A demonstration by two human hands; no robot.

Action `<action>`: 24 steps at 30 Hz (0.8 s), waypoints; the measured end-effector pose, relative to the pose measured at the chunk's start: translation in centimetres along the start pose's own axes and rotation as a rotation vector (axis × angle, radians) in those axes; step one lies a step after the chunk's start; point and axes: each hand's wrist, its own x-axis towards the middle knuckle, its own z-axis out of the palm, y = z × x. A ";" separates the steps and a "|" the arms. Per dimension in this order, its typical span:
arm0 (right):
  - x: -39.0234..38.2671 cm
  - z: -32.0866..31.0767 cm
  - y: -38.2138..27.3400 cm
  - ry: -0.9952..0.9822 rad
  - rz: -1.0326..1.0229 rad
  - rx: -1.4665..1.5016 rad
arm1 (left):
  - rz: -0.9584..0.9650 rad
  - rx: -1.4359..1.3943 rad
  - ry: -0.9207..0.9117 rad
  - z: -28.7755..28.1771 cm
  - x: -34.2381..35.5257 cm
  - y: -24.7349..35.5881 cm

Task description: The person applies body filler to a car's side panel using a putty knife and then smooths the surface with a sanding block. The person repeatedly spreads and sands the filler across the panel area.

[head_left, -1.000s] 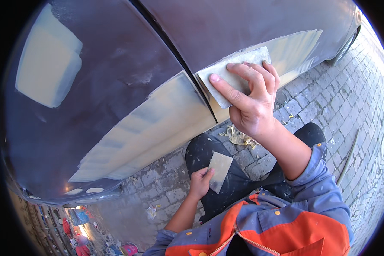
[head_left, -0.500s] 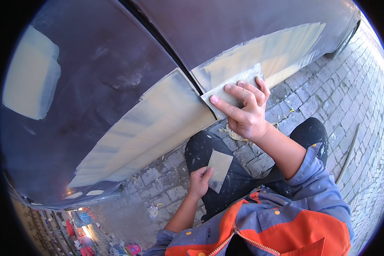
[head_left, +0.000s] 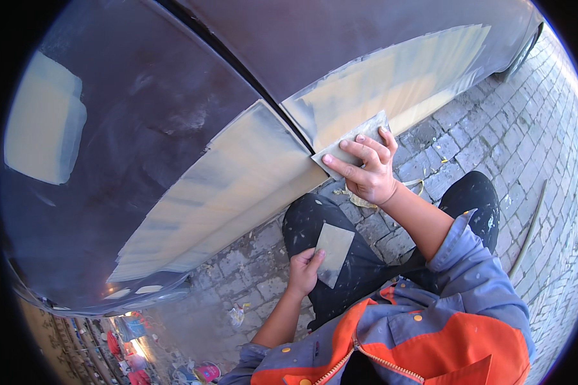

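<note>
A purple car body (head_left: 141, 115) with pale filler patches (head_left: 192, 205) fills the upper left and middle, crossed by a dark door seam. My right hand (head_left: 366, 167), fingers apart on top, holds a thin grey rectangular plate (head_left: 379, 119) flat against the lower edge of the right patch (head_left: 424, 64), beside the seam; its thumb is hidden. My left hand (head_left: 305, 273) grips a similar pale rectangular plate (head_left: 337, 247) between thumb and fingers, over my left thigh. A smaller rounded patch (head_left: 42, 119) sits at the far left.
My bent knees (head_left: 469, 199) rest near the car's lower edge. Grey paving (head_left: 520, 141) runs along the right, with a thin strip (head_left: 530, 231) lying on it. Yellowish scraps (head_left: 359, 200) lie under my right hand. Coloured containers and clutter (head_left: 135, 340) are at the lower left. A wheel (head_left: 523, 54) shows at upper right.
My right hand and its plate have moved down across the patch toward the panel's lower edge. My left hand keeps its grip over the thigh. The view has shifted slightly.
</note>
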 end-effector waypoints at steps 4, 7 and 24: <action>-1.6 0.8 0.6 -0.004 -0.012 0.000 | 0.005 -0.004 -0.005 0.2 0.1 0.4; -2.7 1.2 1.0 -0.016 -0.016 0.005 | 0.001 -0.015 -0.003 0.3 0.0 0.7; -5.6 1.9 3.4 -0.050 -0.099 -0.079 | -0.128 -0.400 -0.056 -0.4 0.0 1.0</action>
